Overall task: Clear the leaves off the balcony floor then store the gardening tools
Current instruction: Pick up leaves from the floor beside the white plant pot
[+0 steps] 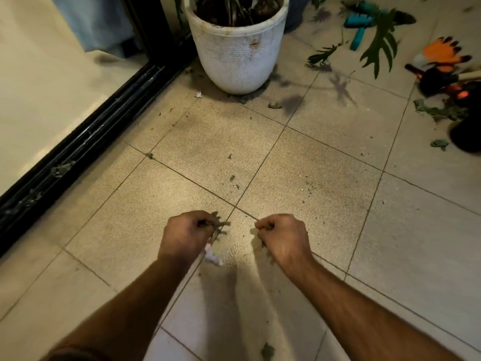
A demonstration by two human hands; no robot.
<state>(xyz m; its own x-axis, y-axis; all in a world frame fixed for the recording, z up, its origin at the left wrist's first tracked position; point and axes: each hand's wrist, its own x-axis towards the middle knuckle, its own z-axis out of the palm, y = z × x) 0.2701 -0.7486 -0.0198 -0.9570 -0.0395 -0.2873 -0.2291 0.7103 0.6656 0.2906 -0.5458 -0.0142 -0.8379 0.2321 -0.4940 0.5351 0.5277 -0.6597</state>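
My left hand (186, 234) is curled round a bunch of dry green leaves (218, 226) above the tiled balcony floor (325, 178). My right hand (283, 237) grips another small clump of leaves (261, 239), mostly hidden in the fist. Small leaf scraps (231, 177) dot the tiles ahead, and a larger pile of leaves (440, 112) lies at the right. Teal-handled garden tools (360, 22) lie at the top right beside an orange and black glove (442, 52).
A white plant pot (238, 56) stands ahead by the black sliding-door track (86, 142). Green plant fronds (381, 45) hang at the top right. A dark pot (467, 134) sits at the right edge. One leaf (267, 350) lies between my forearms.
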